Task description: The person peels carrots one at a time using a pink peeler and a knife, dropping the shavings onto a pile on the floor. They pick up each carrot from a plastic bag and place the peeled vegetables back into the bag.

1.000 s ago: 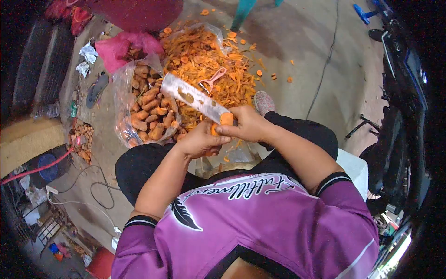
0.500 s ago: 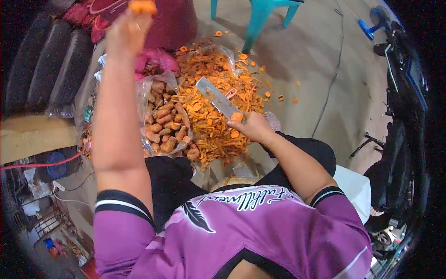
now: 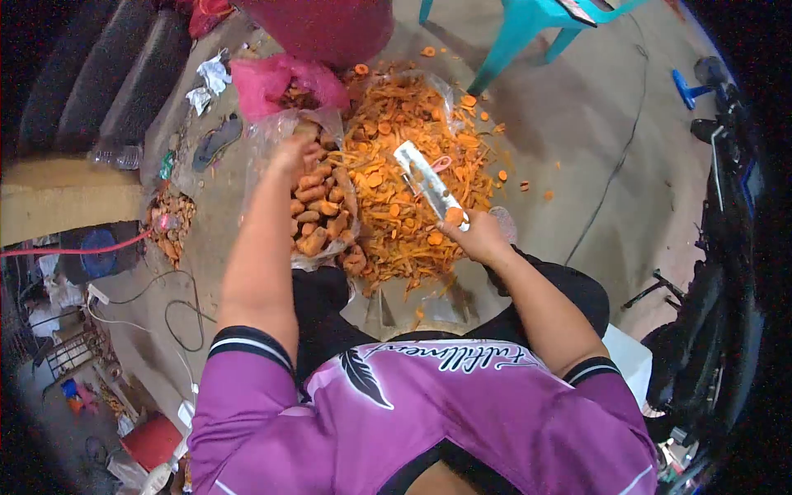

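The left hand (image 3: 290,154) is stretched out into a clear bag (image 3: 276,130) that lies open on the floor (image 3: 569,124). It rests on top of the roots (image 3: 318,210) heaped inside. The roots are short, stubby and brownish orange, with dull, rough skin, and they lie packed every which way. The fingers of this hand point away from the camera and are blurred against the roots. Whether they are spread or closed on one I cannot tell.

The right hand (image 3: 481,238) has its fingers wrapped round the handle of a knife (image 3: 422,180). The broad, pale blade slants up and away over a heap of bright orange peel (image 3: 388,124), just beside the bag. The blade is smeared, and a small orange bit sits at its heel, against the hand. The handle is hidden in the fist. A pink peeler (image 3: 443,163) lies on the peel beside the blade, partly covered by it.

Beyond the clear bag is a pink bag (image 3: 264,78), whose contents are hard to make out. A turquoise chair (image 3: 528,21) is cut off at the top edge. A motorbike (image 3: 726,247) on the right is dark and fades into the black border.
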The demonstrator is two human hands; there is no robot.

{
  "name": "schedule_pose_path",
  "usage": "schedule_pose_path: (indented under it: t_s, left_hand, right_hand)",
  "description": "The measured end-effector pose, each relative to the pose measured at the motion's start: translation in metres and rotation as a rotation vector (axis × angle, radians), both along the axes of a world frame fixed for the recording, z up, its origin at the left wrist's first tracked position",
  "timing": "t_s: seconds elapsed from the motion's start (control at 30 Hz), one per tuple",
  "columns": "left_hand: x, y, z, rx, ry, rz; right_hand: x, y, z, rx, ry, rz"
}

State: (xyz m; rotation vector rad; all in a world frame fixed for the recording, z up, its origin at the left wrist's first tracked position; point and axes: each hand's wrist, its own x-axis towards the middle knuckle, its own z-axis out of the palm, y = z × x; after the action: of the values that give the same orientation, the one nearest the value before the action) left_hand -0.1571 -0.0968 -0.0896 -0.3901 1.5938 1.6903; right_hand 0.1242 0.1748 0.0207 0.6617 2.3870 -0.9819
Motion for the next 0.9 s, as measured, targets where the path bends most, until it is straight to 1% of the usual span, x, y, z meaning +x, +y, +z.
schedule_pose_path:
  t_s: [0.07,0.1,0.13,0.2,0.23,0.27,0.3,0.33,0.37,0.4,0.43,0.5,0.53,0.6,0.63,0.73,0.8,0.83,0.9]
  left_hand:
    - [0.038,0.003,0.005,-0.399,0.081,-0.017]
    - [0.045,-0.01,-0.02,-0.41,0.117,-0.126]
    - [0.05,-0.029,-0.065,-0.417,0.153,-0.236]
    - [0.064,-0.036,-0.083,-0.682,0.263,-0.434]
    - [0.077,-0.021,-0.062,-0.941,0.339,-0.52]
    - [0.084,-0.012,-0.052,-1.198,0.416,-0.605]
    - [0.09,-0.01,-0.056,-1.324,0.576,-0.475]
    - [0.089,-0.012,-0.059,-1.336,0.687,-0.492]
    - [0.089,-0.013,-0.061,-1.344,0.799,-0.51]
    - [0.087,-0.005,-0.05,-1.348,0.912,-0.522]
    - [0.081,0.001,-0.05,-1.298,0.79,-0.553]
    - [0.074,0.01,-0.056,-1.193,0.543,-0.615]
    - [0.072,0.015,-0.064,-1.133,0.459,-0.62]
    - [0.07,0.027,-0.084,-1.012,0.296,-0.623]
    - [0.074,0.033,-0.099,-1.026,0.354,-0.557]
    - [0.089,0.045,-0.133,-1.096,0.523,-0.35]
    - [0.092,0.052,-0.147,-1.179,0.636,-0.184]
    - [0.087,0.059,-0.131,-1.14,0.525,-0.208]
    - [0.077,0.068,-0.101,-1.058,0.306,-0.252]
  right_hand:
    - [0.0,0.002,-0.035,-0.085,-0.065,-0.126]
    - [0.001,0.003,-0.056,-0.13,-0.079,-0.201]
    - [0.0,0.003,-0.073,-0.173,-0.092,-0.278]
    - [-0.006,0.003,-0.098,-0.035,-0.152,-0.214]
    - [-0.011,0.003,-0.105,0.035,-0.179,-0.181]
    - [-0.018,0.003,-0.105,-0.006,-0.216,-0.181]
    - [-0.028,0.001,-0.102,-0.047,-0.253,-0.18]
    - [-0.038,-0.003,-0.104,-0.09,-0.291,-0.178]
    - [-0.047,-0.008,-0.109,-0.081,-0.289,-0.142]
    - [-0.059,-0.012,-0.115,-0.07,-0.283,-0.105]
    - [-0.07,-0.016,-0.122,-0.059,-0.277,-0.068]
    - [-0.087,-0.033,-0.152,0.01,-0.198,-0.074]
    - [-0.094,-0.04,-0.164,0.043,-0.157,-0.077]
    - [-0.105,-0.047,-0.182,0.016,-0.123,-0.062]
    - [-0.108,-0.048,-0.192,0.002,-0.109,-0.055]
    - [-0.114,-0.047,-0.219,0.098,-0.048,-0.466]
    - [-0.12,-0.036,-0.231,0.032,-0.159,-0.475]
    - [-0.124,-0.031,-0.236,-0.001,-0.212,-0.48]
    - [-0.13,-0.028,-0.249,0.056,-0.273,-0.54]
